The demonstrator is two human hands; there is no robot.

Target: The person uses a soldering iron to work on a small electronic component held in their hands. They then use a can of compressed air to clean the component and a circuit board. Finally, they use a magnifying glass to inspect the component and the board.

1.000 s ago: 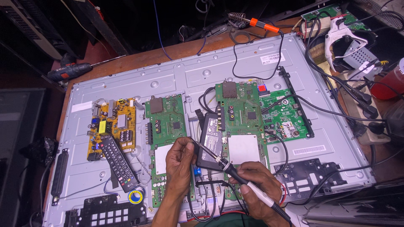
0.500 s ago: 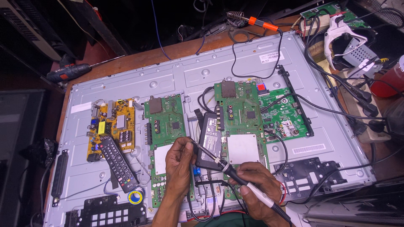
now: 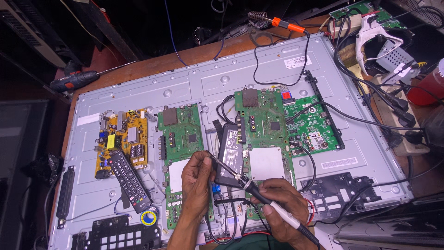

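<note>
We held our right hand [image 3: 282, 206] low, fingers grasping the soldering iron [image 3: 249, 187] like a pen; our left hand [image 3: 196, 178] pinched thin wire over 1 green circuit board [image 3: 182, 157].

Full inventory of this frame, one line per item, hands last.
Metal back panel: 1, grey, on the wooden bench.
Green circuit boards: 3, mid panel.
Yellow board: 1, left of them.
Remote control: 1, black, lower left.
Solder reel: 1, yellow-blue, beside the remote.
Orange-handled soldering iron: 1, top edge.
Drill: 1, dark, far left.
Black brackets: 2, bottom.
Left hand: over the boards.
Right hand: holds a black-and-white iron.
</note>
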